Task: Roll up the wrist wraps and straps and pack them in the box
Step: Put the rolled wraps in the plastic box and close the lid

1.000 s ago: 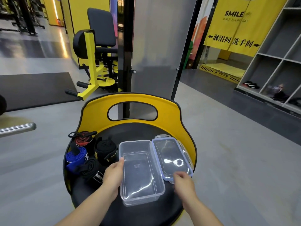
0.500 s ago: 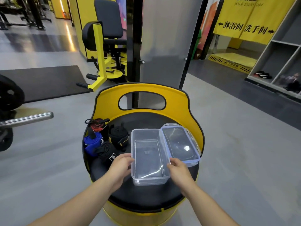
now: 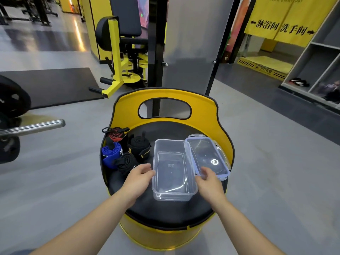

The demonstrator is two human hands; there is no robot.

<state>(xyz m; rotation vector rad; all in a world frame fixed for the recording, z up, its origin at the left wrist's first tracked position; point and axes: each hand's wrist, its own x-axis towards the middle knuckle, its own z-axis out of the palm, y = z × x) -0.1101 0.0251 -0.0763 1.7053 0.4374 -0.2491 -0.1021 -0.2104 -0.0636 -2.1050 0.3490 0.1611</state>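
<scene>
L hand (image 3: 140, 178) & R hand (image 3: 208, 182) loose, empty, beside open box (image 3: 173, 192) edges.

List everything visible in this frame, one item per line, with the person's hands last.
box: 1, clear plastic, empty, middle of stool seat
lid: 1, clear with blue rim, off, beside box's right edge
rolled wraps: 4 left of box; red-black, blue, two black
stool: 1, yellow, black seat
gym machine: 1, yellow-black, behind
barbell: 1, far left
shelving: grey, right
left hand: at box's left wall
right hand: at box's right wall
</scene>
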